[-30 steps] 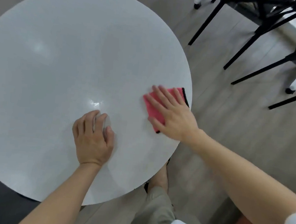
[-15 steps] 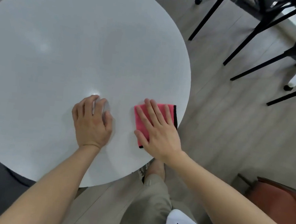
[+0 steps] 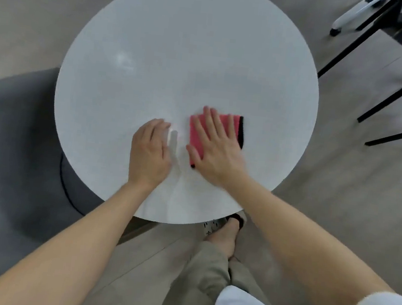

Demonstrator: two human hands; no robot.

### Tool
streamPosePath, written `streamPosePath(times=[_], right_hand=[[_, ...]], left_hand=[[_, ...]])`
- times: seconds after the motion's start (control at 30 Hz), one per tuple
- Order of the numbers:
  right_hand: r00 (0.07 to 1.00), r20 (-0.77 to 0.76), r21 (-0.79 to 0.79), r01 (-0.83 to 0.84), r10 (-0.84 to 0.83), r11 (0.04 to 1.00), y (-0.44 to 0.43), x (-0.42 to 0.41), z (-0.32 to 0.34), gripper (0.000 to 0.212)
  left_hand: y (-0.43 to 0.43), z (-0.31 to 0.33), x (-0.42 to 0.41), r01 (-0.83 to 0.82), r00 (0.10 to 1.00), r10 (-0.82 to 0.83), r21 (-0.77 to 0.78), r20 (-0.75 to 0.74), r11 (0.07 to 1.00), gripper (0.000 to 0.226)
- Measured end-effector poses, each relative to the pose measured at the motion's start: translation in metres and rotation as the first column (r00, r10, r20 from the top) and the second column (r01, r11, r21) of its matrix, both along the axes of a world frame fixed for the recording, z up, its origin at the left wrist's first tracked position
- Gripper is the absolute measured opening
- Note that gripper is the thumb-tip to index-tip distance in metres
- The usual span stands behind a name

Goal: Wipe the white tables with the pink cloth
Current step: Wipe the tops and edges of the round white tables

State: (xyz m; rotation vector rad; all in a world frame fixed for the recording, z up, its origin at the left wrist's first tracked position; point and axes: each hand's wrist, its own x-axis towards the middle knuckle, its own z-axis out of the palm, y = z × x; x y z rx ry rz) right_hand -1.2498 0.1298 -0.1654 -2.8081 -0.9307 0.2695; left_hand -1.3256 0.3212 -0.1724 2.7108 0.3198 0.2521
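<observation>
Pink cloth (image 3: pixel 195 135) sits further inward, beside our empty left hand (image 3: pixel 149 154), flat right hand (image 3: pixel 216 151) pressing it; white table (image 3: pixel 181 51) seemingly part-wiped

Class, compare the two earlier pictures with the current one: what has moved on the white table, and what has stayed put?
The right hand, pressing flat on the pink cloth, has slid it leftward across the white round table, from the table's right edge inward to just beside the left hand. Nothing was picked up or let go. The left hand stays resting on the tabletop near the middle, holding nothing.
</observation>
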Motion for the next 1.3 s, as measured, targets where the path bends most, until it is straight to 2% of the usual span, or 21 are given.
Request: streamPosePath(times=[0.07,0.13,0.17,0.23,0.33,0.4,0.43,0.47,0.53,0.6,0.7,0.73,0.77,0.87,0.93,0.97,1.0,1.07,1.13,1.17,1.3], right_hand=[[0.960,-0.024,-0.015,-0.280,0.280,0.960,-0.007,-0.046,0.002,0.076],[0.890,-0.034,-0.014,-0.455,0.454,0.890,-0.029,-0.038,-0.003,0.075],[0.882,-0.034,-0.025,-0.471,0.470,0.882,-0.038,-0.017,-0.005,0.075],[0.939,-0.007,-0.045,-0.343,0.343,0.938,-0.048,0.044,-0.004,0.075],[0.998,0.025,-0.059,0.062,-0.061,0.996,-0.028,0.130,-0.001,0.078],[0.967,0.019,-0.021,0.253,-0.253,0.967,0.012,0.135,-0.003,0.078],[0.970,0.018,-0.005,0.244,-0.244,0.970,0.031,0.119,-0.004,0.078],[0.989,0.017,0.003,0.146,-0.146,0.989,0.046,0.093,-0.004,0.077],[0.975,0.021,0.001,-0.219,0.219,0.976,0.054,0.029,-0.005,0.075],[0.838,0.014,-0.010,-0.546,0.546,0.838,0.038,-0.008,-0.004,0.075],[0.607,0.000,-0.063,-0.793,0.794,0.606,0.012,0.035,-0.006,0.075],[0.603,0.000,-0.086,-0.795,0.798,0.601,0.011,0.066,-0.006,0.076],[0.660,0.018,-0.091,-0.747,0.751,0.659,0.013,0.102,-0.007,0.077],[0.941,0.052,-0.092,-0.329,0.334,0.940,0.043,0.189,-0.005,0.081],[0.997,0.028,-0.085,-0.064,0.067,0.994,0.081,0.186,-0.005,0.080],[1.000,0.009,-0.078,-0.016,0.017,0.997,0.098,0.166,-0.006,0.079],[0.999,-0.002,-0.065,-0.039,0.039,0.997,0.107,0.139,-0.006,0.078],[0.959,-0.010,-0.044,-0.284,0.284,0.958,0.104,0.077,-0.006,0.078],[0.847,-0.041,-0.039,-0.532,0.531,0.846,0.082,0.028,-0.005,0.078],[0.803,-0.051,-0.042,-0.595,0.593,0.802,0.069,0.014,-0.005,0.079],[0.643,-0.031,-0.025,-0.766,0.765,0.643,0.058,0.051,-0.008,0.078]], left_hand=[[0.024,0.000,-0.015,-0.144,0.978,0.143,0.004,-0.154,0.990,0.063],[0.040,-0.002,-0.023,-0.260,0.865,0.214,-0.041,-0.453,0.965,0.107],[0.046,-0.002,-0.026,-0.289,0.795,0.198,-0.070,-0.573,0.955,0.130],[0.055,0.002,-0.024,-0.262,0.683,0.098,-0.117,-0.723,0.958,0.158],[0.062,0.015,-0.016,-0.200,0.563,-0.003,-0.140,-0.826,0.970,0.179],[0.063,0.019,-0.013,-0.181,0.522,-0.004,-0.115,-0.853,0.977,0.184],[0.062,0.021,-0.014,-0.184,0.512,-0.006,-0.116,-0.859,0.976,0.185],[0.061,0.022,-0.015,-0.183,0.514,-0.008,-0.119,-0.858,0.976,0.185],[0.059,0.022,-0.015,-0.188,0.523,0.000,-0.116,-0.852,0.975,0.186],[0.057,0.025,-0.014,-0.210,0.519,-0.001,-0.128,-0.855,0.969,0.186],[0.055,0.027,-0.013,-0.206,0.512,-0.015,-0.140,-0.859,0.969,0.185],[0.055,0.027,-0.014,-0.205,0.511,-0.017,-0.141,-0.860,0.969,0.185],[0.056,0.027,-0.014,-0.205,0.513,-0.014,-0.139,-0.858,0.969,0.185],[0.058,0.024,-0.016,-0.197,0.516,0.002,-0.117,-0.857,0.973,0.182],[0.058,0.024,-0.018,-0.196,0.525,0.013,-0.105,-0.851,0.975,0.180],[0.057,0.025,-0.019,-0.198,0.530,0.015,-0.106,-0.848,0.974,0.180],[0.056,0.025,-0.021,-0.200,0.539,0.020,-0.105,-0.842,0.974,0.180],[0.053,0.025,-0.021,-0.217,0.549,0.035,-0.102,-0.835,0.971,0.181],[0.050,0.029,-0.018,-0.234,0.554,0.036,-0.114,-0.832,0.966,0.184],[0.048,0.030,-0.018,-0.236,0.559,0.047,-0.105,-0.828,0.966,0.184],[0.047,0.036,-0.018,-0.249,0.590,0.086,-0.080,-0.803,0.965,0.185]])
